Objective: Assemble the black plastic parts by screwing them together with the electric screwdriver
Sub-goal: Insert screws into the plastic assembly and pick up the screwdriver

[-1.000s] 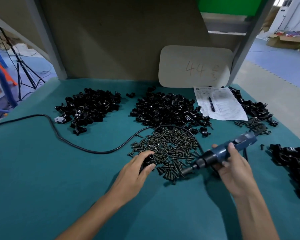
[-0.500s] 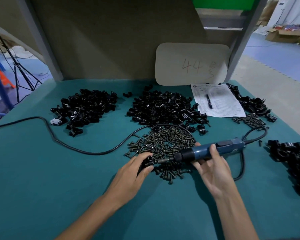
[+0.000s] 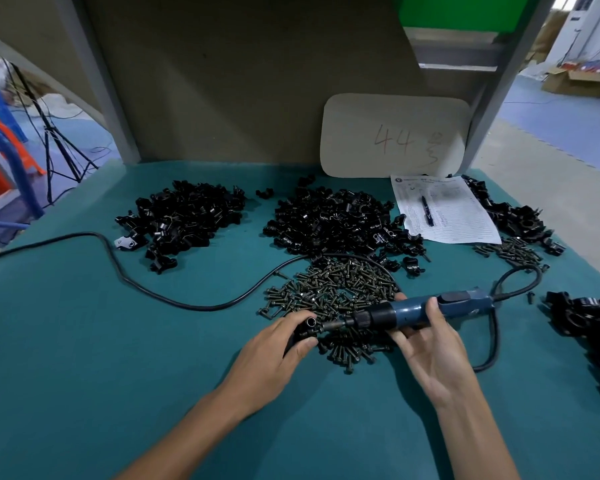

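Covering the bench, a teal mat (image 3: pixel 84 358) carries far heaps of black plastic parts (image 3: pixel 329 220), a looping black cord (image 3: pixel 194 308) and a screw pile (image 3: pixel 336 285) crowding both hands. The right hand (image 3: pixel 430 351) wraps its fingers round the electric screwdriver (image 3: pixel 406 313), whose bit points level at the small black part (image 3: pixel 307 327) pinched by the left hand (image 3: pixel 274 355).

Soft, even overhead light falls on the tabletop (image 3: pixel 84 341), with only faint shadows under each forearm near its front edge. Daylight glares white at the upper right corner. Wide-angle distortion bends the frame posts and the tabletop's side edges, and far background detail looks soft.
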